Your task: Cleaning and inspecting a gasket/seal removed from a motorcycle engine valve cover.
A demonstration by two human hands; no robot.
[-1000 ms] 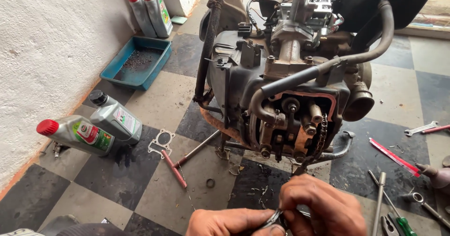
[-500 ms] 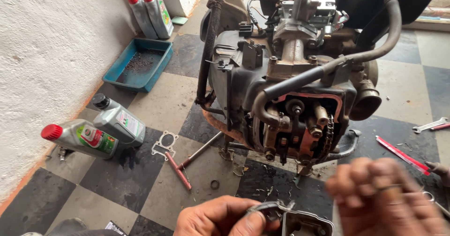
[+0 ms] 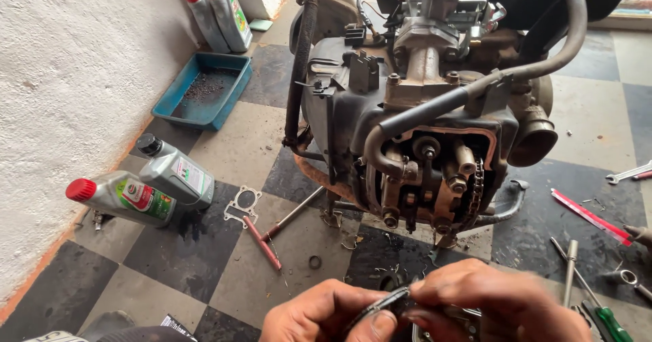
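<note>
At the bottom of the head view my left hand (image 3: 326, 315) and my right hand (image 3: 496, 301) hold between them a thin dark rubber gasket (image 3: 380, 304). Both pinch it with the fingertips. A grey metal cover (image 3: 448, 321) lies partly hidden under my right hand. Just beyond the hands stands an engine (image 3: 421, 124) with its head uncovered, showing the rocker parts and the cam chain (image 3: 475, 186).
Two grey oil bottles (image 3: 149, 189) lie by the white wall at left, a paper gasket (image 3: 243, 203) and a red-handled tool (image 3: 261, 241) beside them. A blue tray (image 3: 204, 87) and two upright bottles (image 3: 221, 17) are farther back. Spanners and screwdrivers (image 3: 598, 294) lie at right.
My right hand has come back down from a blurred raised position and now grips the gasket together with my left hand. The view has moved closer to the engine.
</note>
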